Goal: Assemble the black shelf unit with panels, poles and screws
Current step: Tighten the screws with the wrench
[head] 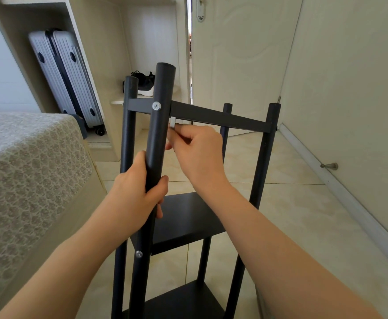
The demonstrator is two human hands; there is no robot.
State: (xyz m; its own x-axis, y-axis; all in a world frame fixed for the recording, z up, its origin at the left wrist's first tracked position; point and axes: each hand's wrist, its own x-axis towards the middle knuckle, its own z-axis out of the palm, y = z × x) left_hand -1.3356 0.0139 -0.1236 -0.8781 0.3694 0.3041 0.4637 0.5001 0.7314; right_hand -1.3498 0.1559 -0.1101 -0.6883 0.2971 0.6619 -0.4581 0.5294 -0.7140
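On tiled floor (291, 215), between bed (27, 169) and the right-hand wall (360, 88): black shelf unit (260, 180), upright, long axis vertical, four poles rising toward the camera, feet out of view.

Panels: top panel (220, 118) and middle panel (188, 217) lie level across the poles, long edges running left to right.

Near-left pole (160, 125): carries upper screw (156, 106) at top-panel height and lower screw (139, 253) at middle-panel height.

Left hand (140, 192): fingers and thumb wrapped fully round this pole below the top panel, judged to steady the frame against twisting.

Right hand (197, 153): fingers curled, thumb and forefinger pinching a small silvery tool (172, 122), probably a hex key, just under the top panel beside the pole. It is judged to be working a fastener there, though the tool's tip is hidden.
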